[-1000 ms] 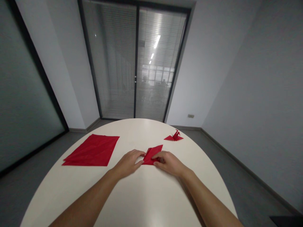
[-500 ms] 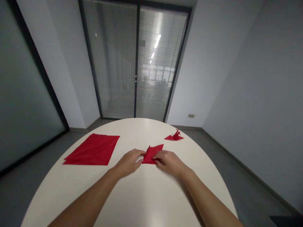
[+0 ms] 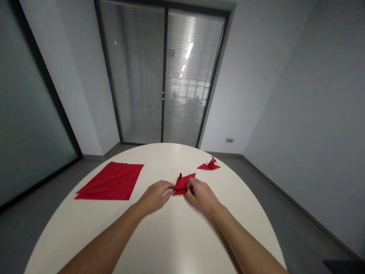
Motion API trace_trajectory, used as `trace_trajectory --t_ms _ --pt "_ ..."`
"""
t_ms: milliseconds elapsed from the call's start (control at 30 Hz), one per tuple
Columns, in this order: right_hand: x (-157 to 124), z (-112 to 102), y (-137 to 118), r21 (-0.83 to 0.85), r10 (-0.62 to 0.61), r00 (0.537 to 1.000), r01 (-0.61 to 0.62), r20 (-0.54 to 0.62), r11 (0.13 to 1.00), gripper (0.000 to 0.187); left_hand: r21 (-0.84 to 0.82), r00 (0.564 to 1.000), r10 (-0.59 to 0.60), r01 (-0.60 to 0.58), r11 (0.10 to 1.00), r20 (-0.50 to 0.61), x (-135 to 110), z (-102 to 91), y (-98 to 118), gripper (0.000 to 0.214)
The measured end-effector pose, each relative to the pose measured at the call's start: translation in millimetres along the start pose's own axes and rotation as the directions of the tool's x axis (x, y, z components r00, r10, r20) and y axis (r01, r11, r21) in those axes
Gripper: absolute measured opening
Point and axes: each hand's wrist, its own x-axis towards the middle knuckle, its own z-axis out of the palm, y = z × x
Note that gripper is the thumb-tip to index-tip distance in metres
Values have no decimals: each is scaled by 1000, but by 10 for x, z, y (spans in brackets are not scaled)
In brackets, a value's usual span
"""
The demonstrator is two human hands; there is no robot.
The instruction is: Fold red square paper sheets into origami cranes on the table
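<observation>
A small partly folded red paper (image 3: 184, 182) lies on the white round table (image 3: 171, 236) in front of me. My left hand (image 3: 155, 196) rests on the table at the paper's left corner, fingers curled and pinching its edge. My right hand (image 3: 199, 195) covers the paper's right side, fingers bent and gripping a raised flap. One point of the paper stands up between the two hands.
A stack of flat red paper sheets (image 3: 111, 185) lies on the table's left part. A finished red paper crane (image 3: 210, 164) sits at the far right near the table's edge. Behind the table are glass doors with blinds (image 3: 162, 76).
My right hand has slid left over the red paper, folding its right side inward, so less of the paper shows. My left hand has stayed in place.
</observation>
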Motion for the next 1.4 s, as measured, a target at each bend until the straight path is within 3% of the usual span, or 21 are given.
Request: trace_trajectory --t_ms 200,400,600,733,967,1167,1400 --pt "10 43 -21 67 19 998 -15 -68 998 7 -48 990 -119 115 992 -80 7 30 110 24" --pt "-8 28 -26 87 38 998 -34 -46 996 9 -51 961 -221 216 975 -166 26 80 168 17" --pt "-9 33 -43 -16 113 994 -113 -11 993 11 24 963 -224 230 973 -147 43 111 161 10" --pt "-4 35 -52 -73 124 992 -123 11 990 24 66 963 -235 245 967 -133 44 136 144 10" --pt "25 40 -46 -137 141 989 -145 -34 980 23 65 944 -291 303 951 -156 48 164 136 28" --pt "28 31 -31 70 207 975 -201 -86 977 20 207 966 -220 244 947 -133 38 147 215 33" --pt "43 73 31 327 218 970 -173 -104 929 22 165 976 -187 203 965 -109 52 183 199 40"
